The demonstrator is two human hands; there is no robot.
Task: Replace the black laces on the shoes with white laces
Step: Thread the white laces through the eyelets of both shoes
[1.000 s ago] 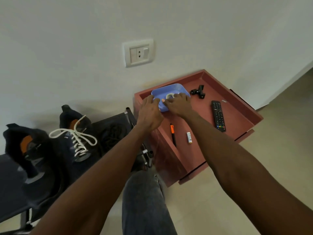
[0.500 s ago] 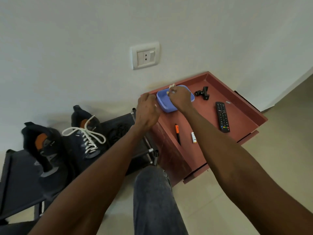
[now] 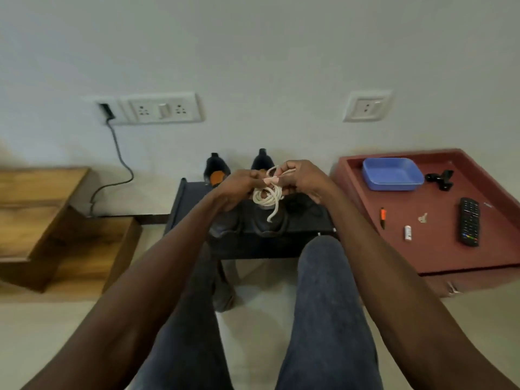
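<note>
Both your hands have left the red tray (image 3: 439, 260), where a moment ago they were at the blue dish (image 3: 392, 174), and now meet above the two dark shoes (image 3: 239, 218) on the black rack (image 3: 253, 243) straight ahead of you. Your left hand (image 3: 235, 187) and right hand (image 3: 305, 178) each have fingers curled onto the coiled white lace (image 3: 267, 197), one end hanging loose below. With that lace fetched, I judge uncoiling it comes next, then threading the unlaced shoe.

White lace (image 3: 267, 197), blue tray (image 3: 392, 173), dark red table (image 3: 439, 249), black shoes (image 3: 215, 168).
</note>
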